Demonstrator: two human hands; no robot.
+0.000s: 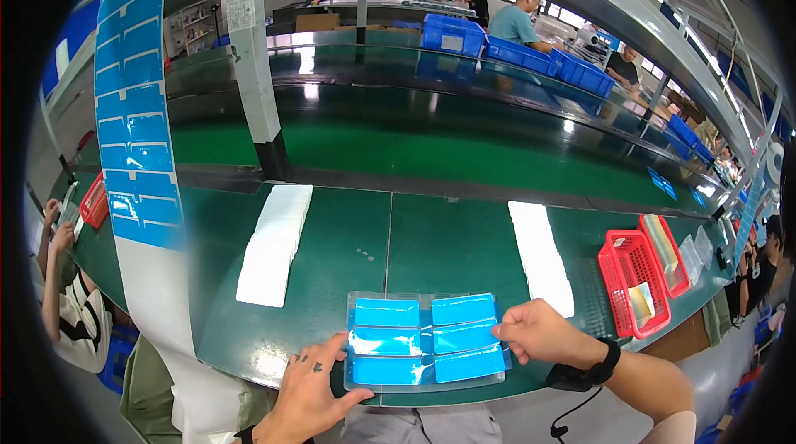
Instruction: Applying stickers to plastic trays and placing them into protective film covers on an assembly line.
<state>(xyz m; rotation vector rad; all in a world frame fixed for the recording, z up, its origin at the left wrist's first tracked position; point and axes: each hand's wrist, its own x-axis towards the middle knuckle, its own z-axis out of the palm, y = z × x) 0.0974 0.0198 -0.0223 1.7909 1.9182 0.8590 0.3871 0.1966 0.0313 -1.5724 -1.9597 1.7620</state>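
In front of me at the table's near edge lies a clear plastic sheet (pixel 425 311) bearing two columns of blue film rectangles (pixel 385 340). My left hand (pixel 311 390) rests at the sheet's left side, thumb spread from the fingers, fingertips by its edge. On the opposite side my right hand (pixel 539 334) is closed in a pinch at the outer end of the middle right blue film rectangle (pixel 464 338). At the left hangs a long strip of blue film pieces (pixel 137 121) on white backing (pixel 153 286).
White card stacks lie fanned on the green table, one at left (pixel 275 245) and one at right (pixel 541 257). Red baskets (pixel 618 278) stand farther right. A grey post (pixel 249 71) rises behind. Co-workers and blue bins (pixel 452 35) are beyond; another person's hands (pixel 62 232) work at far left.
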